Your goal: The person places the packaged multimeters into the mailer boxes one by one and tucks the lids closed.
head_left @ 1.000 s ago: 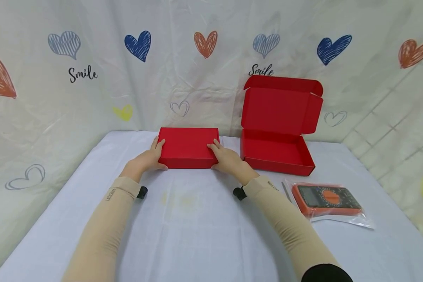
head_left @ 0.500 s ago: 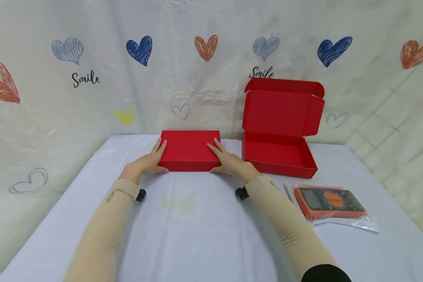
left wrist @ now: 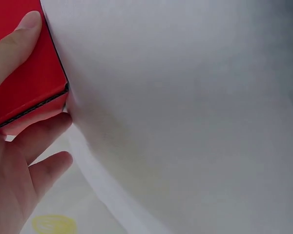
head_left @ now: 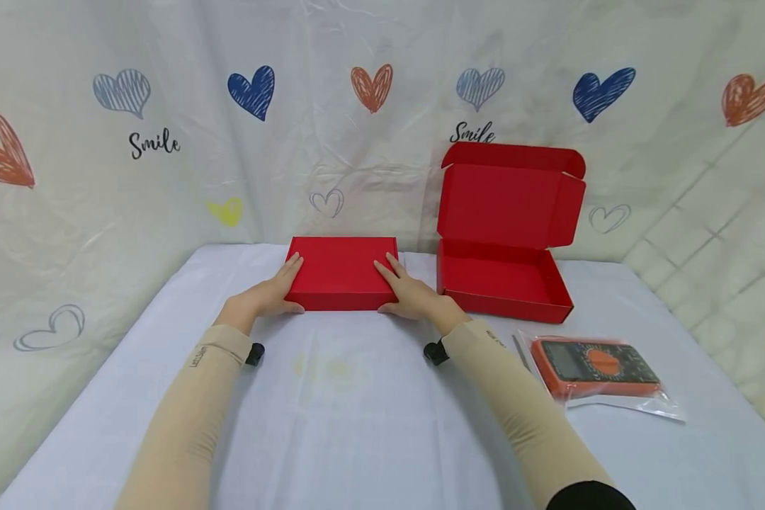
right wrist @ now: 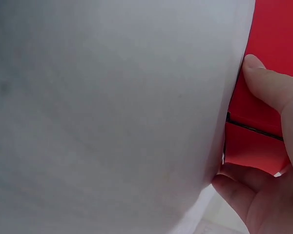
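Note:
A closed red cardboard box (head_left: 343, 273) lies flat near the far edge of the table. At its left end my left hand (head_left: 269, 292) holds it, fingers over the top edge and thumb by the front wall. The left wrist view shows the left thumb (left wrist: 20, 46) flat on the red front face and other fingers at the box's end. My right hand (head_left: 416, 292) holds the opposite end in a like way. In the right wrist view, the right thumb (right wrist: 268, 83) lies on the front and the fingers reach round the end wall.
Right of my right hand stands a second red box (head_left: 505, 304) with its lid raised and nothing seen inside. An orange multimeter (head_left: 602, 365) in a clear plastic bag lies nearer on the right. Behind the white-covered table (head_left: 350, 425) hangs a heart-printed curtain (head_left: 382, 163).
The left fingers have shifted slightly and now lie closer together over the box's top edge. The camera view tilted up a little earlier. Both boxes stay in place.

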A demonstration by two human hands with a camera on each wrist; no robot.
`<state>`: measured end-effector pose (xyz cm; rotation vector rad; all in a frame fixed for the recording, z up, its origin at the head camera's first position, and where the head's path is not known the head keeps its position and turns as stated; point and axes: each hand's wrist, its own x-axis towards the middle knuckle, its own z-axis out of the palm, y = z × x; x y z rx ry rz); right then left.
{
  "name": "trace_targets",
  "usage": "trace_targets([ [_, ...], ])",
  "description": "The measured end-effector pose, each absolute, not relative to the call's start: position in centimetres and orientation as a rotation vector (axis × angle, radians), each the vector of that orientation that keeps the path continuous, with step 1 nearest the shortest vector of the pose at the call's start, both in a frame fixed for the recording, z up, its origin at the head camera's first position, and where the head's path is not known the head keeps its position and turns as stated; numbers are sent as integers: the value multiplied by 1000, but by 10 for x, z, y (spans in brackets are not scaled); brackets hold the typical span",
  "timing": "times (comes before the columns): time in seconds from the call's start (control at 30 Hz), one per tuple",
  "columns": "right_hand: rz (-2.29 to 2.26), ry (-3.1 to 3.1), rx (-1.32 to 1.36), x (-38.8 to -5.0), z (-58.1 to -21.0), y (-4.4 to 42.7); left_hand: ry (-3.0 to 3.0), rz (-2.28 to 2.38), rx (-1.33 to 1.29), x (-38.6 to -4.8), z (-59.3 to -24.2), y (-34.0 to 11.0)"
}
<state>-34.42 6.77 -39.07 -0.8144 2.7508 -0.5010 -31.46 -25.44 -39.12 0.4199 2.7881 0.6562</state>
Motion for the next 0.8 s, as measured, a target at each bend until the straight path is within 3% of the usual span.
trace_targets([
  [0.8,-480,2749,-759,-339,-389,63,2751,684,414,-317,-389,-252],
])
